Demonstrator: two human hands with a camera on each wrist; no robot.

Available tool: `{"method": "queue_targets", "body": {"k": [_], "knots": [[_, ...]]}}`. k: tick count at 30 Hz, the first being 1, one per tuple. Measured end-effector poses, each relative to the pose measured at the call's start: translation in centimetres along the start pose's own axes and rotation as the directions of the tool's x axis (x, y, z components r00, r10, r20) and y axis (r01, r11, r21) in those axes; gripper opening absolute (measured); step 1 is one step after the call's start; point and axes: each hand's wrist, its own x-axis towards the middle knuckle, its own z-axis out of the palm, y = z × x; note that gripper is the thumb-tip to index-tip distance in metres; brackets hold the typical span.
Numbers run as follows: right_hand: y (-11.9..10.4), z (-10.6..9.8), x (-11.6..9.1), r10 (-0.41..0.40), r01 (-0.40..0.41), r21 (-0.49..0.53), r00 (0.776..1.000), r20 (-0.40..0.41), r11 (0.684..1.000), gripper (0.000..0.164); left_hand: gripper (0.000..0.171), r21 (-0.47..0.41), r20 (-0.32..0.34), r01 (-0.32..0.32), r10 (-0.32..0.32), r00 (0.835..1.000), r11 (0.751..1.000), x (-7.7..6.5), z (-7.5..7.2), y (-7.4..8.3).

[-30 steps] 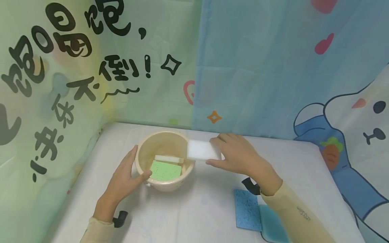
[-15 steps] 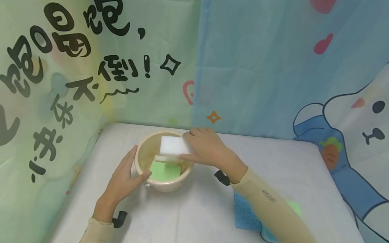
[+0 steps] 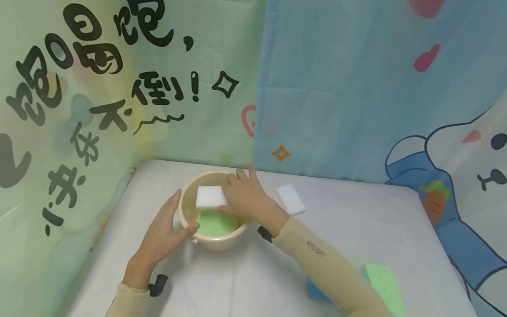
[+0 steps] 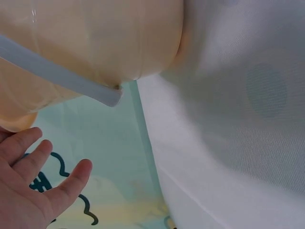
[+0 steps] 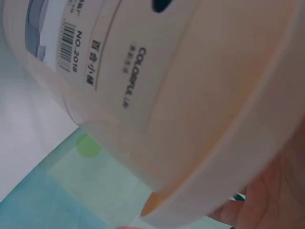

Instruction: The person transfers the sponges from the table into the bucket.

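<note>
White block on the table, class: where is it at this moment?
In the head view, the white block lies right of the cream bucket and right hand, near the far edge of the table.

One cream plastic bucket (image 3: 222,243) stands on one white-covered tabletop (image 3: 237,281). Two white rectangular foam blocks show: one (image 3: 210,197) in the right hand (image 3: 245,196), one (image 3: 291,199) on the tabletop. Two speckled light-green sponges show, one (image 3: 217,222) inside the bucket, one (image 3: 383,286) outside. Blue speckled sponge (image 3: 318,291) shows at least once, its count unclear behind one of two beige sleeves (image 3: 317,259). Two hands show, the other being the left hand (image 3: 164,235).
</note>
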Motion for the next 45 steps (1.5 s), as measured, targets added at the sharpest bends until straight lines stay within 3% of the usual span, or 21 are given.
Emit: {"method": "queue_targets", "body": {"k": [8,14,18,22,26,35,45], "knots": [[0.1,0.2,-0.4,-0.009,0.008,-0.022,0.999,-0.034,1.000,0.065,0.098,-0.011,0.005,0.011,-0.011,1.000,1.000,-0.1,0.0,0.3],[1.1,-0.6,-1.3,0.012,-0.008,0.066,0.999,-0.046,0.998,0.053,0.098,-0.006,0.004,0.017,-0.017,1.000,1.000,-0.1,-0.1,0.4],[2.3,-1.2,-2.8,0.030,-0.013,0.105,0.987,-0.159,0.994,0.045,0.098,0.000,0.003,0.010,-0.010,1.000,1.000,-0.1,-0.1,0.3],[3.9,-1.3,-4.6,0.037,-0.003,0.120,0.958,-0.286,0.993,0.044,0.099,0.000,0.005,0.022,-0.022,1.000,1.000,-0.2,-0.1,0.3],[5.4,-1.0,-6.5,0.058,-0.011,0.138,0.940,-0.336,0.990,0.046,0.098,0.002,0.007,0.031,-0.031,0.999,1.000,-0.2,-0.2,0.3],[8.2,0.5,-9.9,0.144,-0.090,0.178,0.939,-0.313,0.980,0.049,0.099,0.008,0.011,0.030,-0.030,0.999,1.000,-0.2,-0.1,0.3],[10.9,3.2,-11.7,0.236,-0.183,0.238,0.946,-0.220,0.954,0.048,0.099,0.005,0.011,0.025,-0.025,1.000,1.000,-0.2,0.0,0.2]]}}
